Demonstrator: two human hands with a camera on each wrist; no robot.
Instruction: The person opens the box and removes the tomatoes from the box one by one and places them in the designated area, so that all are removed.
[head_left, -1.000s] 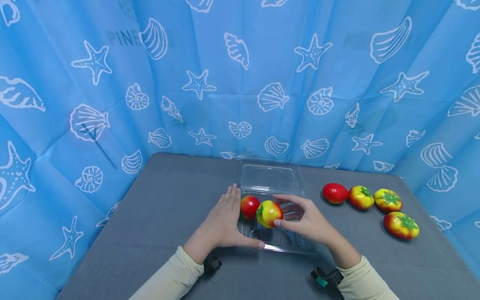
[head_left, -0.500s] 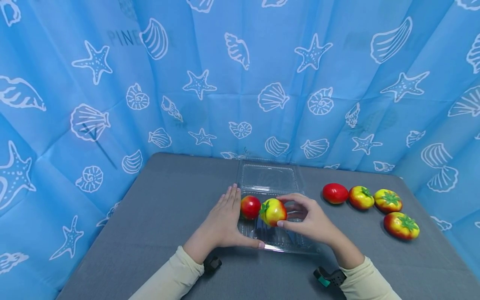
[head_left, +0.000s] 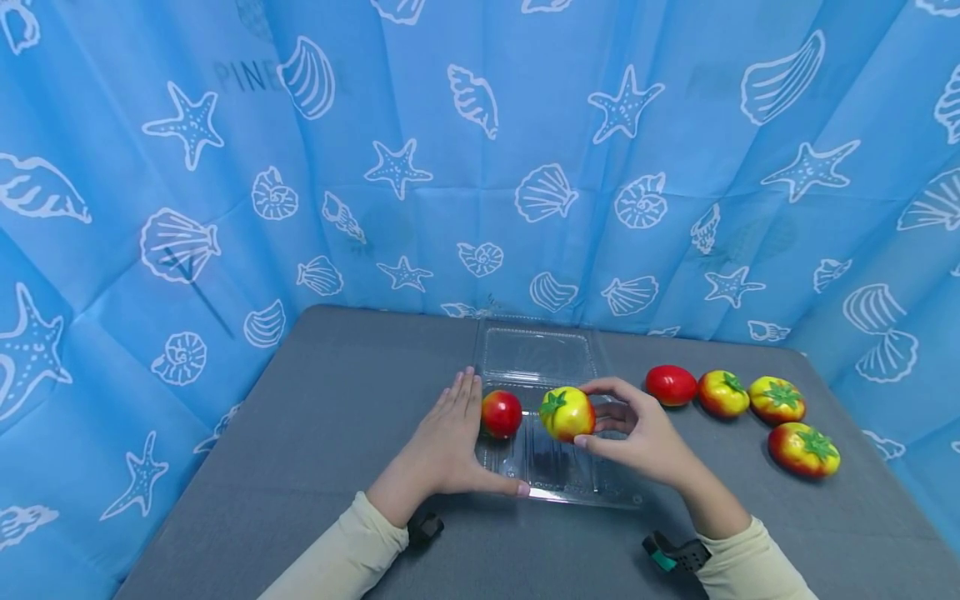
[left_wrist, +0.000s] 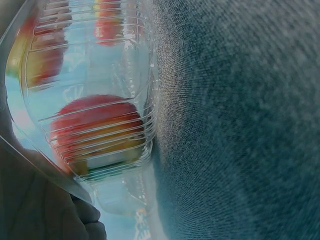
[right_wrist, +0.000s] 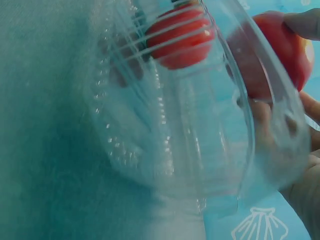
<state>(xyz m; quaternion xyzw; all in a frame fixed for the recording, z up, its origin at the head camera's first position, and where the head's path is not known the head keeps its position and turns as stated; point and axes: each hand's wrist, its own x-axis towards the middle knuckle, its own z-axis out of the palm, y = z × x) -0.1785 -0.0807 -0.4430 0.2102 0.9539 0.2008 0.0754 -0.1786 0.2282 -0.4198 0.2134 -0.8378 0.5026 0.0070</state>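
Note:
A clear plastic clamshell box (head_left: 570, 487) lies on the table, its lid (head_left: 537, 354) folded back. Inside the box at its left is a round red fruit (head_left: 501, 414), also visible through the ribbed wall in the left wrist view. My left hand (head_left: 446, 446) lies along the box's left side, fingers straight, thumb stretched along the front edge. My right hand (head_left: 633, 429) holds a yellow-and-red fruit with a green leafy top (head_left: 566, 414) above the box, between thumb and fingers. In the right wrist view this fruit (right_wrist: 287, 57) shows its red side beyond the box wall.
Right of the box sit a smooth red oval fruit (head_left: 671, 386) and several yellow-and-red leafy-topped fruits (head_left: 723, 394). They rest on a grey cloth-covered table (head_left: 337, 375). A blue shell-print curtain (head_left: 450, 208) hangs behind and at both sides.
My right hand has moved to the right with the yellow-and-red fruit, opening a gap between it and the red fruit. My left hand has stayed in place.

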